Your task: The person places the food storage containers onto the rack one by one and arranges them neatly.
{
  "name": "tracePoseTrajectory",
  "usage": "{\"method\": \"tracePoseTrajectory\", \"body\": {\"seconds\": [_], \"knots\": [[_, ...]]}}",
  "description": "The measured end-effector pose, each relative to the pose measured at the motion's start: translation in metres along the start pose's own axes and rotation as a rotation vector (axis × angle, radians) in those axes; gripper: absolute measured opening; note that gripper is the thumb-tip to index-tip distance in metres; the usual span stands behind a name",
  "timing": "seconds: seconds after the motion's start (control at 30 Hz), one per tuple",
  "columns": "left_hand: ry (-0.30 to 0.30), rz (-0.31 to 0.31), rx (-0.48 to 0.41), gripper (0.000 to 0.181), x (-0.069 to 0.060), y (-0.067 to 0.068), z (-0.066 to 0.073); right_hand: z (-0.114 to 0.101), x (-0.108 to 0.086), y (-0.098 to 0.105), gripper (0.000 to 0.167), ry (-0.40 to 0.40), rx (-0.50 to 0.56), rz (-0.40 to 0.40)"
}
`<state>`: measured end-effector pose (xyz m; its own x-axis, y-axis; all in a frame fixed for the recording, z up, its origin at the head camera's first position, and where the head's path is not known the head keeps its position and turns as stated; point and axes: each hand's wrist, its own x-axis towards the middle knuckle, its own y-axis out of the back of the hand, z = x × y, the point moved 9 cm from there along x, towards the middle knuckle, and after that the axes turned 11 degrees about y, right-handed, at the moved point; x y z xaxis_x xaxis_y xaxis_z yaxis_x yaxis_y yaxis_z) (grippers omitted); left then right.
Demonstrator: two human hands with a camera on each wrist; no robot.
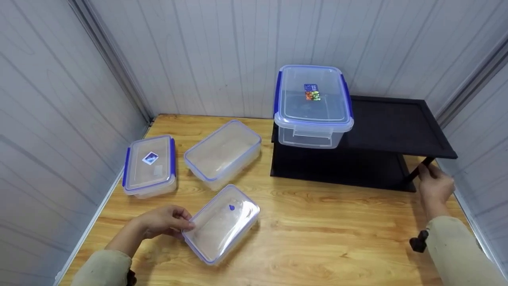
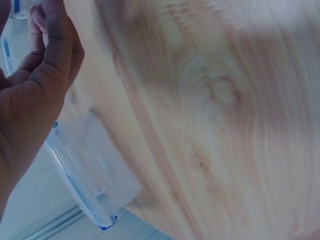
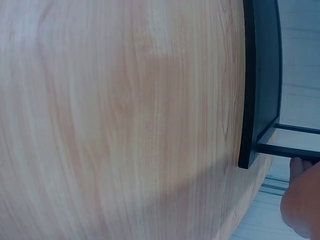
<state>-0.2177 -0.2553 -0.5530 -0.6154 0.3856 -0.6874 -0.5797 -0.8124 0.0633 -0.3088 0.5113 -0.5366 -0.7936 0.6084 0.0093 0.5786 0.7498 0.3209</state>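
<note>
With thumb and fingers, my left hand (image 1: 168,222) pinches the left edge of a small clear food container (image 1: 216,234) with a thin blue rim and a blue mark. In the left wrist view, the same hand (image 2: 47,65) has curled fingers, and its grip is mostly cut off. My right hand (image 1: 434,184) grips the front right post (image 1: 416,171) of a black two-tier rack (image 1: 397,127). The right wrist view shows that hand (image 3: 302,195) at the post, partly out of frame. A large lidded food container (image 1: 313,115) with blue side clips stands on the rack's upper shelf.
Behind the held container sits another clear food container (image 1: 226,153) with a blue rim. At the far left is a lidded one (image 1: 151,174) with blue clips. All rest on a wood-grain table (image 1: 317,238), with pale panel walls (image 1: 218,59) around it.
</note>
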Motion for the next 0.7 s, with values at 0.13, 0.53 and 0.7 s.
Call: {"method": "tracePoseTrajectory", "body": {"seconds": [0.13,0.53,0.7], "knots": [[0.017,0.004,-0.005,0.018,0.001,-0.001,-0.004,0.0,0.001,0.001,0.052,0.006,-0.005,0.003],[-0.028,-0.152,-0.114,0.011,0.003,-0.027,-0.006,0.0,-0.001,0.001,0.051,0.005,-0.028,-0.001],[-0.055,-0.235,-0.178,0.016,0.008,-0.048,-0.002,0.0,-0.001,0.001,0.051,0.0,0.003,0.004]]}}
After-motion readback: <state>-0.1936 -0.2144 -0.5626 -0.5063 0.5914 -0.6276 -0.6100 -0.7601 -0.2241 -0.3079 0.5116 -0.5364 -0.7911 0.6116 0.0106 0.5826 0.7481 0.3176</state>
